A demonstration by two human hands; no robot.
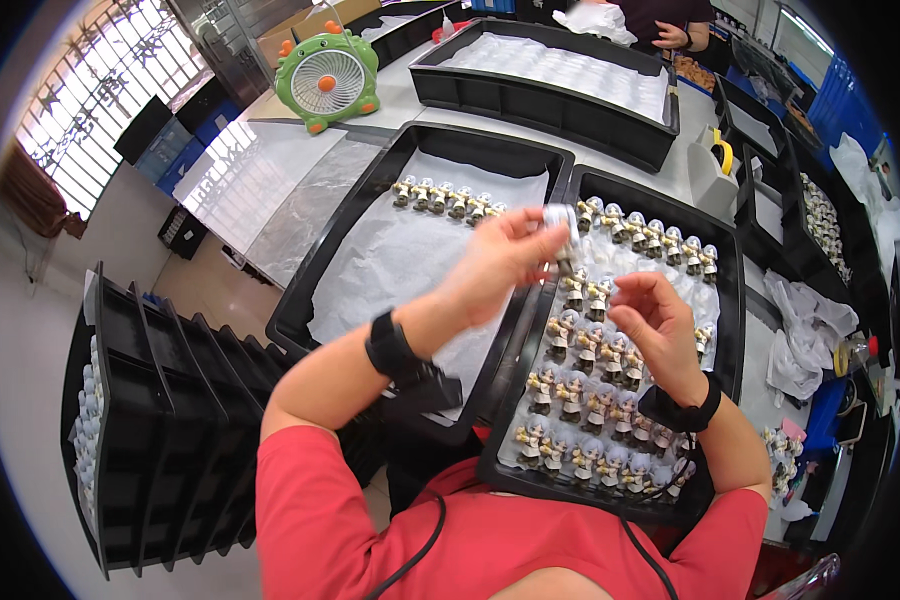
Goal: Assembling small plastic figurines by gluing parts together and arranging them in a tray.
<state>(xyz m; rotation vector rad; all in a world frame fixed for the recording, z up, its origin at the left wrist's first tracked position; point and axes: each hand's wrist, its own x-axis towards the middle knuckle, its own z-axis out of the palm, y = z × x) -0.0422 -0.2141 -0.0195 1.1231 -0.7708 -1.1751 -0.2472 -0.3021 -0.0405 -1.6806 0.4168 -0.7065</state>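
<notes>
My left hand [500,262] pinches a small grey-haired figurine [560,218] above the shared edge of two black trays. My right hand [658,328] hovers over the right tray [732,300], its fingers curved and thumb apart from the index finger. Nearest to those fingertips stands a figurine [598,297]; whether they touch it I cannot tell. Several rows of similar figurines [585,405] stand on white lining in this tray. In the left tray [320,262], one row of figurines [457,200] stands near the far end on white paper [395,265].
A green fan [325,85] and a larger black tray with white lining [550,125] stand beyond. Stacked black trays [170,430] rise at my left. A tape dispenser [712,170], plastic bags [805,325] and more trays line the right. Another person [670,25] is at the far side.
</notes>
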